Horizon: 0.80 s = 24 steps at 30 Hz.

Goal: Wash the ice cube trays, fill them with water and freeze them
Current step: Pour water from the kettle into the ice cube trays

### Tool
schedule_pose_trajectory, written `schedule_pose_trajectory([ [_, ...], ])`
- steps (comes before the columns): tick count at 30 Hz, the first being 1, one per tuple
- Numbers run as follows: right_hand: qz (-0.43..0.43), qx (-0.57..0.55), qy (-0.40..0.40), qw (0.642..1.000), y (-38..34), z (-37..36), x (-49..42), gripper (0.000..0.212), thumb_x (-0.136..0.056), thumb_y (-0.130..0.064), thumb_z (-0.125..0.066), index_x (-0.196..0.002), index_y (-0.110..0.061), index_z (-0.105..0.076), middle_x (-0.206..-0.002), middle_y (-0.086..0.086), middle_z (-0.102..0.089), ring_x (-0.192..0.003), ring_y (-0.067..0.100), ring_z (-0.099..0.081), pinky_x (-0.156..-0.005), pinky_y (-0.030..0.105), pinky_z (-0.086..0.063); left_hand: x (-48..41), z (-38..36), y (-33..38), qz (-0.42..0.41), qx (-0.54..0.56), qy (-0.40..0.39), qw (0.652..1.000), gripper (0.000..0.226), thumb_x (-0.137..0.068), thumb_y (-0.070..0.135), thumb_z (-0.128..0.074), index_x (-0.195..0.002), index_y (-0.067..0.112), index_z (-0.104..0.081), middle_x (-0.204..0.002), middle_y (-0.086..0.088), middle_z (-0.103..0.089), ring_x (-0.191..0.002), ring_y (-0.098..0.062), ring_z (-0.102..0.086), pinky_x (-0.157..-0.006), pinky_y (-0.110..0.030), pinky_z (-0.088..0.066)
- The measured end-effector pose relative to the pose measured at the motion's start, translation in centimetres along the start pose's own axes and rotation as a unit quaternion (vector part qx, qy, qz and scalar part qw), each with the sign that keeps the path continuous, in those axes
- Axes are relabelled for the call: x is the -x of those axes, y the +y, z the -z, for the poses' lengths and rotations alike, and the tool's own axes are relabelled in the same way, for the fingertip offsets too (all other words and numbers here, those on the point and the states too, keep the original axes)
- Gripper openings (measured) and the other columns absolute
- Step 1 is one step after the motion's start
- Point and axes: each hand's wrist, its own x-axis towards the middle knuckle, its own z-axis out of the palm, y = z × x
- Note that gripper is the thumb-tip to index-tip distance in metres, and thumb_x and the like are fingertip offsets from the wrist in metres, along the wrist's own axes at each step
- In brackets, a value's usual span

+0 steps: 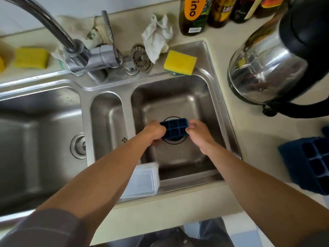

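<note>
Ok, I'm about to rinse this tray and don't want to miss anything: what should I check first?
1. Tray held: ok, left hand grips the small blue tray over the right basin.
2. Right hand hold: cannot tell, fingers at the tray's edge.
3. Faucet over this basin: not ok, spout arcs away left.
4. Sponge nearby: ok, yellow sponge on the rim behind this basin.
5. Second tray: ok, waiting on the counter.

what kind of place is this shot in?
Likely a home kitchen: stainless multi-basin sink with a tap, sponge on its rim, electric kettle on the counter. The left hand grips an ice cube tray in the right basin.
</note>
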Motion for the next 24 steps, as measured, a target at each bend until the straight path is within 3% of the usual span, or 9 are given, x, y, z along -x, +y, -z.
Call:
schedule_pose_trajectory([
  [2, 0.004, 0.001, -0.009, 1.000, 0.2, -0.1, -0.2, 0.024, -0.092, 0.004, -0.047, -0.100, -0.003, -0.068, -0.105, 0.021, -0.071, -0.104, 0.029, -0.065, -0.082, 0.040, -0.054, -0.5, -0.3, -0.2, 0.007, -0.014, 0.002, 1.000, 0.033, -0.098, 0.007, -0.048, -0.128, 0.000, -0.057, -0.116, -0.023, -0.065, -0.104, -0.038, -0.068, -0.086, -0.048, -0.060],
  [4, 0.003, -0.003, -0.021, 1.000, 0.3, -0.2, -0.4, 0.039, -0.093, 0.007, -0.046, -0.088, -0.025, -0.068, -0.091, -0.003, -0.071, -0.092, 0.005, -0.065, -0.071, 0.021, -0.049, -0.8, -0.4, -0.4, 0.011, -0.020, 0.005, 1.000, 0.035, -0.098, 0.008, -0.049, -0.131, 0.000, -0.056, -0.116, -0.022, -0.065, -0.104, -0.037, -0.067, -0.089, -0.048, -0.060],
  [6, 0.005, -0.005, -0.028, 1.000, 0.4, -0.3, -0.4, 0.048, -0.094, 0.009, -0.045, -0.092, -0.035, -0.064, -0.092, -0.020, -0.065, -0.088, -0.006, -0.059, -0.069, 0.012, -0.042, -1.0, -0.5, -0.6, 0.013, -0.022, 0.006, 1.000, 0.036, -0.098, 0.009, -0.050, -0.132, 0.001, -0.055, -0.117, -0.022, -0.064, -0.104, -0.037, -0.067, -0.090, -0.049, -0.060],
  [9, 0.016, -0.008, -0.037, 0.999, 0.4, -0.1, 0.3, 0.044, -0.097, 0.006, -0.046, -0.126, -0.022, -0.063, -0.107, -0.010, -0.063, -0.102, 0.007, -0.057, -0.075, 0.015, -0.042, -0.8, -0.6, -0.5, 0.003, -0.031, 0.012, 0.999, 0.036, -0.098, 0.012, -0.051, -0.132, 0.001, -0.054, -0.117, -0.021, -0.064, -0.104, -0.035, -0.066, -0.085, -0.042, -0.060],
  [11, 0.036, 0.008, -0.038, 0.999, 0.1, 0.6, 1.2, 0.041, -0.099, 0.001, -0.049, -0.135, -0.017, -0.059, -0.111, -0.007, -0.060, -0.106, 0.009, -0.053, -0.073, 0.015, -0.039, -0.4, -0.6, -0.4, -0.008, -0.040, 0.026, 0.999, 0.035, -0.099, 0.016, -0.053, -0.131, 0.001, -0.053, -0.117, -0.020, -0.064, -0.104, -0.034, -0.065, -0.079, -0.037, -0.055],
  [16, 0.081, 0.037, -0.021, 0.996, -0.7, 3.3, 4.7, 0.049, -0.102, -0.015, -0.058, -0.149, -0.014, -0.048, -0.149, 0.005, -0.055, -0.136, 0.019, -0.051, -0.095, 0.026, -0.038, 1.9, -0.6, 0.3, -0.045, -0.014, 0.090, 0.995, 0.035, -0.100, 0.027, -0.056, -0.127, 0.005, -0.056, -0.119, -0.016, -0.063, -0.103, -0.030, -0.064, -0.073, -0.032, -0.050],
  [19, 0.130, 0.077, -0.025, 0.988, -0.8, 5.8, 7.6, 0.045, -0.102, -0.023, -0.058, -0.146, -0.016, -0.051, -0.141, 0.003, -0.061, -0.125, 0.016, -0.058, -0.100, 0.029, -0.045, 4.4, -1.0, 0.7, -0.092, 0.052, 0.156, 0.982, 0.032, -0.102, 0.026, -0.054, -0.130, 0.013, -0.061, -0.117, -0.008, -0.066, -0.107, -0.024, -0.064, -0.078, -0.026, -0.048],
  [22, 0.174, 0.084, -0.017, 0.981, -0.6, 9.1, 11.2, 0.039, -0.101, -0.023, -0.058, -0.140, -0.016, -0.058, -0.127, -0.002, -0.066, -0.112, 0.011, -0.062, -0.091, 0.021, -0.045, 7.4, -1.7, 1.6, -0.135, 0.115, 0.174, 0.969, 0.016, -0.102, 0.023, -0.053, -0.111, 0.022, -0.066, -0.110, -0.004, -0.072, -0.102, -0.021, -0.070, -0.091, -0.036, -0.057],
  [24, 0.187, 0.066, 0.006, 0.980, -0.3, 11.4, 13.5, 0.031, -0.100, -0.025, -0.060, -0.130, -0.017, -0.063, -0.115, -0.006, -0.068, -0.104, 0.006, -0.063, -0.083, 0.016, -0.044, 9.7, -2.6, 2.8, -0.150, 0.155, 0.157, 0.964, 0.016, -0.102, 0.017, -0.052, -0.097, 0.024, -0.066, -0.103, -0.005, -0.073, -0.093, -0.020, -0.072, -0.086, -0.043, -0.061],
])
